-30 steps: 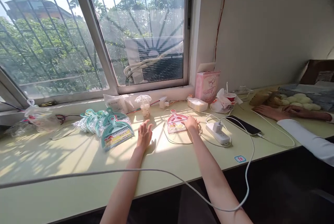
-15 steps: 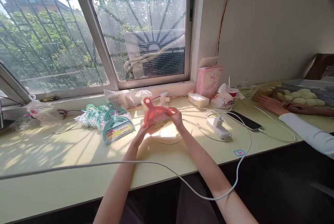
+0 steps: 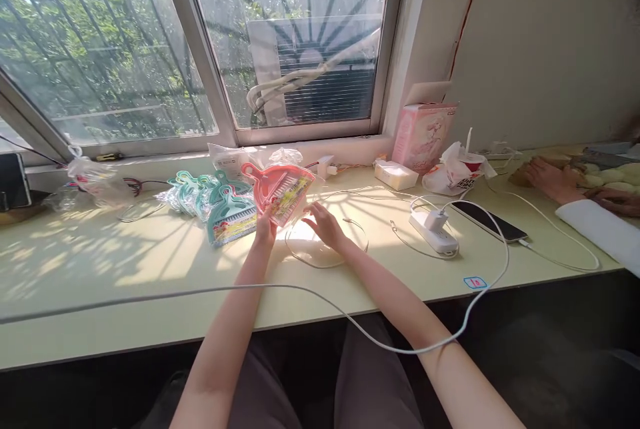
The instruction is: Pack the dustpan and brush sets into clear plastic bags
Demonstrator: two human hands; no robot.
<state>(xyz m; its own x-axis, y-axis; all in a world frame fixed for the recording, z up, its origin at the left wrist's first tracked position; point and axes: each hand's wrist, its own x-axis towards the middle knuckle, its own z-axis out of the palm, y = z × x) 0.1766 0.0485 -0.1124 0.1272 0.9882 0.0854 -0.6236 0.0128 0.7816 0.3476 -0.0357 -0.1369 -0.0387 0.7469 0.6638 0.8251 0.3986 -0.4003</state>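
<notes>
A pink-red dustpan set [image 3: 284, 190] with a brush and a yellow label, in clear wrapping, is tilted above the table. My left hand [image 3: 267, 223] grips its lower left edge. Just right of the set, my right hand [image 3: 325, 223] has its fingers apart and holds nothing; its fingertips are near the wrapping's lower right corner. Several green wrapped dustpan sets [image 3: 231, 215] lie bunched to the left, close to the window sill. Under the hands, a thin cable [image 3: 320, 265] curves on the tabletop.
A white power strip [image 3: 434, 235], a black phone [image 3: 490, 221], a small white box [image 3: 396, 175] and a pink box [image 3: 424, 137] stand or lie to the right. A long cable [image 3: 300, 290] crosses before my forearms. Another person's hand [image 3: 550, 179] is at far right.
My right hand has let go of the pink-red set and opened. The set has turned, now showing its brush and label more clearly. The view has shifted slightly.
</notes>
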